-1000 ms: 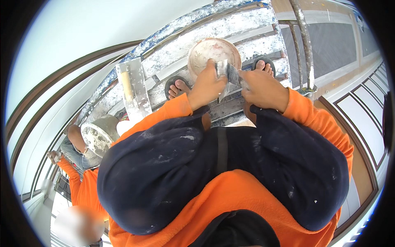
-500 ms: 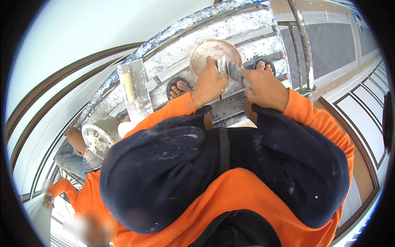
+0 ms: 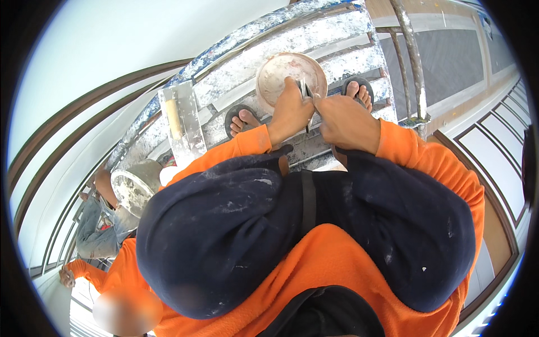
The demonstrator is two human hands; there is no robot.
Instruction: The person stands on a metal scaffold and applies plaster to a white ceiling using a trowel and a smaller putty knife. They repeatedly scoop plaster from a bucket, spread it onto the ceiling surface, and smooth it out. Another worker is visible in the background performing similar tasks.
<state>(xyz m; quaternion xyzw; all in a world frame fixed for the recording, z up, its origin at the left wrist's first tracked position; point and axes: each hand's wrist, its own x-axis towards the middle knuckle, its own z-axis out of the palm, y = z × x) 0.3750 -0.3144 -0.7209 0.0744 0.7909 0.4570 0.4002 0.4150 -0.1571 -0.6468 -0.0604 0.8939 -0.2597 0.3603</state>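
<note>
My left hand (image 3: pixel 289 112) is closed round a putty knife (image 3: pixel 304 89) whose narrow metal blade points up, away from me. My right hand (image 3: pixel 349 122) is closed beside it. The second putty knife it grips is mostly hidden behind its fingers, its blade against or very near the first one. Just beyond both hands stands a round bucket (image 3: pixel 272 74) with pale pinkish smears inside, partly covered by my left hand. To the left, a plastering trowel (image 3: pixel 192 129) with a wooden handle lies across the slats.
My sandalled feet rest on a paint-spattered slatted platform (image 3: pixel 342 28), either side of the bucket. A grey mortar-caked bucket (image 3: pixel 147 174) stands left of my knee. A co-worker in orange (image 3: pixel 126 264) is at lower left. Metal rails (image 3: pixel 412 53) rise at the platform's right end.
My right hand has moved slightly left and turned, bringing the two blades together. The co-worker's arm at lower left has shifted a little.
</note>
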